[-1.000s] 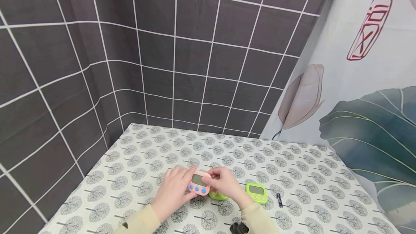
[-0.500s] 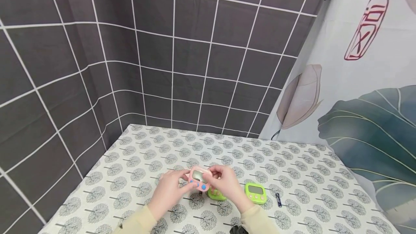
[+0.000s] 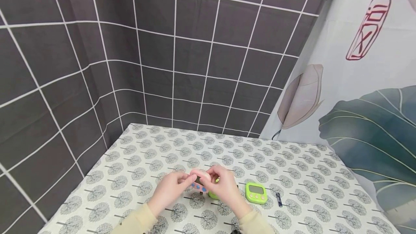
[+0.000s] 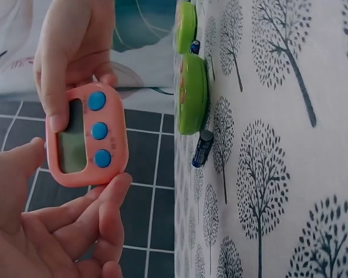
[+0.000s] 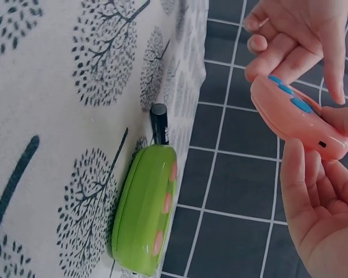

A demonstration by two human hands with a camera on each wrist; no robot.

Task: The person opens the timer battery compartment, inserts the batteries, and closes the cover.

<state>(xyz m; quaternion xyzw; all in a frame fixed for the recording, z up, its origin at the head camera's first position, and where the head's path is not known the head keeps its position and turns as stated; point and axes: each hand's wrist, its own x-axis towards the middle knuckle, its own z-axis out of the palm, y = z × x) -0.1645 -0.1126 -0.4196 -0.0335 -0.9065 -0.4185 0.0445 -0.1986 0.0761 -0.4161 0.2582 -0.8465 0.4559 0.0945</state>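
A pink digital timer (image 3: 202, 173) with three blue buttons is held just above the table. My right hand (image 3: 224, 187) grips it, thumb on the screen side and fingers behind, as the left wrist view shows. My left hand (image 3: 167, 190) is at its other end; fingertips touch the timer's edge, while the thumb (image 5: 335, 75) is extended beside it, seemingly not pressing. A green timer (image 5: 145, 208) lies below the hands, partly hidden in the head view. Beside it lies a small dark battery (image 4: 203, 147).
Another green timer (image 3: 256, 193) lies face up to the right of my right wrist. A second battery (image 3: 279, 199) lies right of that. A tree-patterned cloth (image 3: 156, 154) covers the table; a dark gridded curtain (image 3: 195, 64) hangs behind.
The pink timer has tilted, its face now steeper to the head view. My left fingers have shifted along its edge, the thumb moving up off the button side. The green timers stay put.
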